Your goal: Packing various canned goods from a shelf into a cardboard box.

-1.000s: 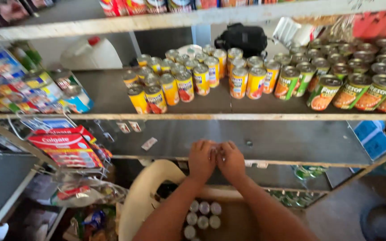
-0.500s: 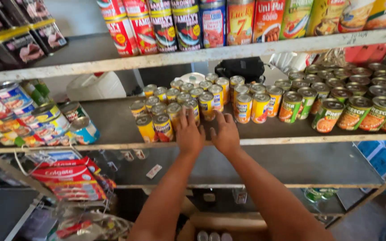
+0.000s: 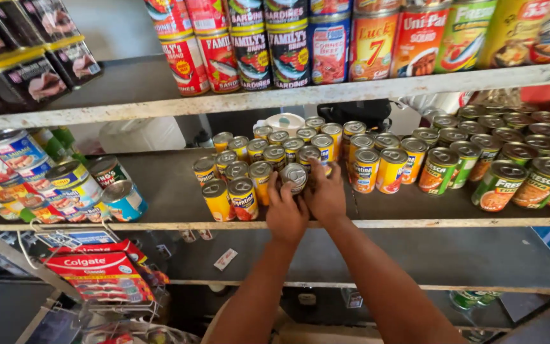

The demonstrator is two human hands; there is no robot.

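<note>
On the middle shelf, both hands are up at the front of a cluster of small yellow tins. Left hand and right hand sit side by side, touching, backs to the camera. Between them is one silver-topped can, tilted so its lid faces the camera, held just above the shelf surface at the right edge of the yellow cluster. Left fingers curl around the can's left side, right fingers wrap its right side and back; both closed narrow on that can, thumbs hidden behind it. Yellow tins stand upright in rows directly left of and behind the held can, touching each other. Right of the hands, a short gap of bare shelf, then yellow-and-red cans, then green-labelled cans running to the right edge. Left end of same shelf has blue-labelled cans, some lying on their sides, well apart from the hands. Upper shelf carries tall red and dark tins in a row, plus black flat tins at far left. White plastic jug stands at the back of the middle shelf. Red boxes sit in a wire rack, lower left. Both forearms rise from bottom centre
</note>
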